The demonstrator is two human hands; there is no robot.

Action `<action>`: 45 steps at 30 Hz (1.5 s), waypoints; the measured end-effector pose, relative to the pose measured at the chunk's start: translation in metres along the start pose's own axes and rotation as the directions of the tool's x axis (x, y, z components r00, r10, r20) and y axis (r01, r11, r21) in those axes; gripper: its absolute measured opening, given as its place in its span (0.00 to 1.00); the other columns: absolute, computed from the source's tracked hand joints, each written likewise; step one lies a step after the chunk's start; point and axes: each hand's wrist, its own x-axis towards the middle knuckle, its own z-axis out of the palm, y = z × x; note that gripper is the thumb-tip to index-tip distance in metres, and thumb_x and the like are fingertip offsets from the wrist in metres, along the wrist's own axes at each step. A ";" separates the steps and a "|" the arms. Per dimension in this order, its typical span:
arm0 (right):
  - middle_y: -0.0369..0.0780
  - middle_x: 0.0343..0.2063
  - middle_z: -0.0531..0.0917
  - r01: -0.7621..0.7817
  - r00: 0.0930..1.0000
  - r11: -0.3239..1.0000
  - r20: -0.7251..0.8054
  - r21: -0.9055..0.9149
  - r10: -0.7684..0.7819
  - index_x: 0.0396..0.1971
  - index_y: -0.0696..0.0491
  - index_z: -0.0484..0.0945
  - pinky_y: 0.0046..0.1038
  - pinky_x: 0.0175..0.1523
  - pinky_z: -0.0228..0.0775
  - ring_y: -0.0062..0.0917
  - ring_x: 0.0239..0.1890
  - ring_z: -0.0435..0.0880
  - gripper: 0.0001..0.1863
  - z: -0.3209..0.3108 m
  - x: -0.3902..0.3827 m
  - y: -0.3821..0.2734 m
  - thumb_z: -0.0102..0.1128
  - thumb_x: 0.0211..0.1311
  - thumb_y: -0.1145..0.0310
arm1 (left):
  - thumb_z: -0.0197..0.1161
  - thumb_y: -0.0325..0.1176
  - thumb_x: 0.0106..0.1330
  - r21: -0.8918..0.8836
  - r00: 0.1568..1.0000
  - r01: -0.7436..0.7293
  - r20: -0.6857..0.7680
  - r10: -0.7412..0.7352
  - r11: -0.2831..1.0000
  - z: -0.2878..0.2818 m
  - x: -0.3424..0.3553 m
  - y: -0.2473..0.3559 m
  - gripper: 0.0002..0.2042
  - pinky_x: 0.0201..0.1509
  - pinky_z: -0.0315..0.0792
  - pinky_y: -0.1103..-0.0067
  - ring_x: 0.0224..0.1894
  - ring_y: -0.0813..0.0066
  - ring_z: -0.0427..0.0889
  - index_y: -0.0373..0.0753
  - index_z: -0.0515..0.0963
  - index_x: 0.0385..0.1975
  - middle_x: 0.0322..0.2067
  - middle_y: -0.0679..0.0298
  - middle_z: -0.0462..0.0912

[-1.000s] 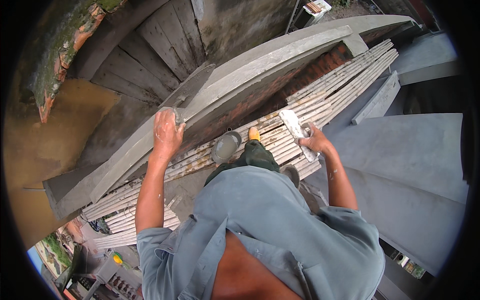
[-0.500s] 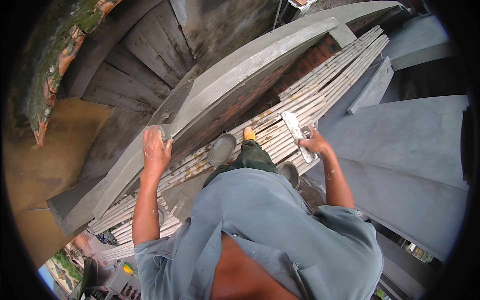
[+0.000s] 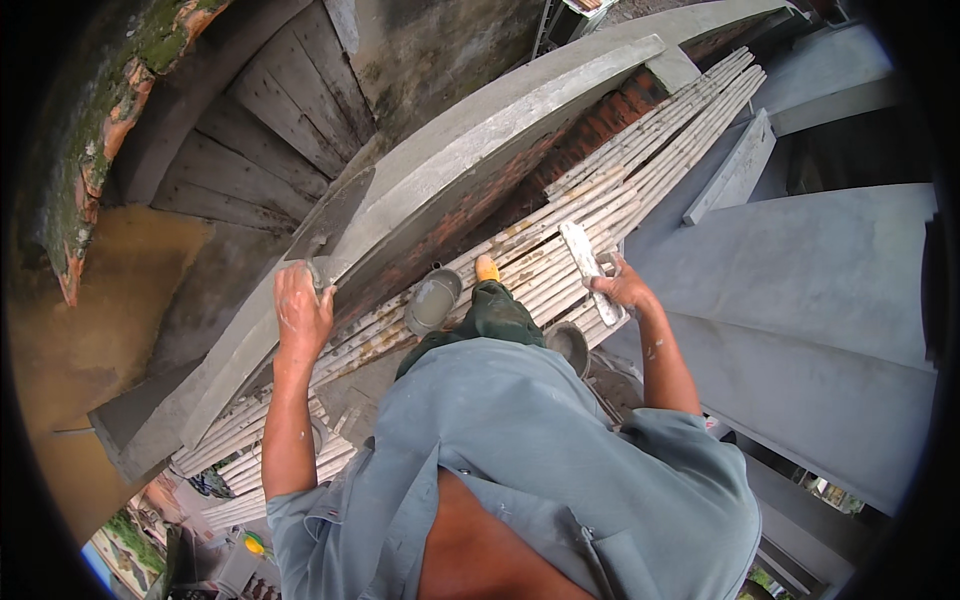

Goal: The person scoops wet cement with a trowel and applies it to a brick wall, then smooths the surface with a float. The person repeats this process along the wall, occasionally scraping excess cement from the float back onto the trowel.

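Observation:
My left hand (image 3: 302, 306) is closed round the near end of a flat grey plastering tool (image 3: 338, 205) on the curved concrete ledge (image 3: 505, 115); its grip is partly hidden by my fingers. My right hand (image 3: 625, 285) grips a long, pale, mortar-smeared float (image 3: 580, 250), held above the bamboo platform. A grey bucket (image 3: 433, 300) stands beside my yellow boot (image 3: 487, 268), and a second bucket (image 3: 568, 348) is partly hidden by my body.
Bamboo poles (image 3: 680, 130) run beside a brick face (image 3: 600, 135) under the ledge. A broken mossy edge (image 3: 115, 110) is at upper left, wooden boards (image 3: 280, 120) beyond the ledge, and grey concrete slabs (image 3: 800, 290) with a loose plank (image 3: 730, 170) lie to the right.
My left hand and the flat tool have moved down and left along the ledge. The whole view has shifted somewhat; my right hand still holds the float over the poles.

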 end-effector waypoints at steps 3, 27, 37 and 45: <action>0.51 0.54 0.84 0.033 0.997 0.999 -0.066 0.002 -0.033 0.67 0.55 0.72 0.36 0.63 0.74 0.38 0.55 0.84 0.45 0.001 0.005 0.006 0.81 0.49 0.53 | 0.77 0.25 0.54 0.004 1.000 0.002 0.005 -0.002 1.000 -0.002 0.001 0.002 0.26 0.64 0.70 0.57 0.56 0.40 0.76 0.23 0.76 0.52 0.50 0.41 0.80; 0.47 0.54 0.86 0.465 0.718 0.877 -0.530 -0.117 -0.451 0.71 0.52 0.75 0.33 0.57 0.75 0.32 0.49 0.85 0.43 -0.093 0.158 -0.187 0.76 0.55 0.52 | 0.71 0.24 0.55 -0.041 0.975 0.109 -0.192 -0.115 0.993 0.018 -0.024 -0.008 0.11 0.58 0.71 0.61 0.52 0.53 0.76 0.33 0.78 0.37 0.44 0.52 0.79; 0.50 0.56 0.86 0.369 0.683 0.853 -0.514 -0.370 -0.519 0.72 0.50 0.74 0.37 0.60 0.75 0.37 0.51 0.86 0.47 -0.095 0.156 -0.188 0.76 0.51 0.46 | 0.69 0.23 0.56 -0.032 0.973 0.103 -0.205 -0.108 0.994 0.017 -0.025 -0.006 0.09 0.57 0.71 0.61 0.51 0.53 0.76 0.34 0.77 0.35 0.42 0.53 0.79; 0.51 0.56 0.87 0.253 0.673 0.840 -0.536 -0.480 -0.510 0.71 0.49 0.75 0.39 0.62 0.74 0.42 0.55 0.86 0.50 -0.089 0.155 -0.192 0.75 0.48 0.39 | 0.69 0.23 0.55 -0.035 0.979 0.111 -0.168 -0.115 0.993 0.016 -0.025 -0.005 0.10 0.58 0.71 0.61 0.51 0.52 0.76 0.33 0.77 0.36 0.43 0.53 0.79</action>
